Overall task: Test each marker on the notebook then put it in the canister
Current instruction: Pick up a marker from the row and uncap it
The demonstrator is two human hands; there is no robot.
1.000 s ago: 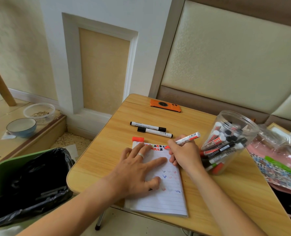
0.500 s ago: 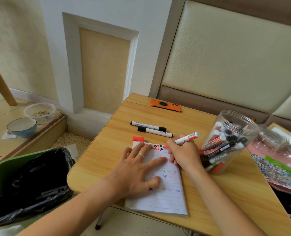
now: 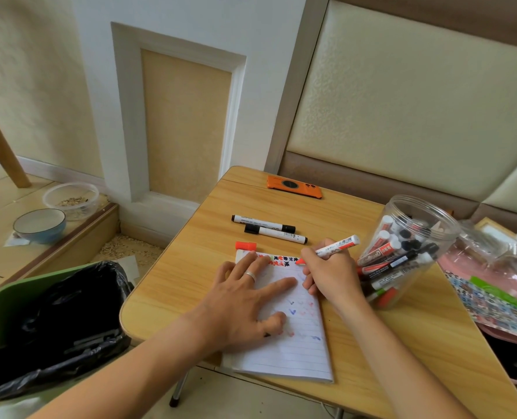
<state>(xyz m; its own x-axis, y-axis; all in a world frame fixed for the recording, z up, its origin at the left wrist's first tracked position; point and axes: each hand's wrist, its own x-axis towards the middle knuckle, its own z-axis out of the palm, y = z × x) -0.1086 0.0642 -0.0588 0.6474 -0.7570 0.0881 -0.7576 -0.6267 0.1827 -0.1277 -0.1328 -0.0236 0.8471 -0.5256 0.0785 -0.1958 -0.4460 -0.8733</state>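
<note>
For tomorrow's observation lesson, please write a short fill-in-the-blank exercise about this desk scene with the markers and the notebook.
1. The right hand holds a marker whose tip is ____ in colour.
2. The left hand lies flat on the ____.
3. The loose red cap lies on the table just beyond the notebook's ____ edge.
4. Between the cap and the orange phone lie ____ capped markers.

Missing words: red; notebook; top; two
</note>
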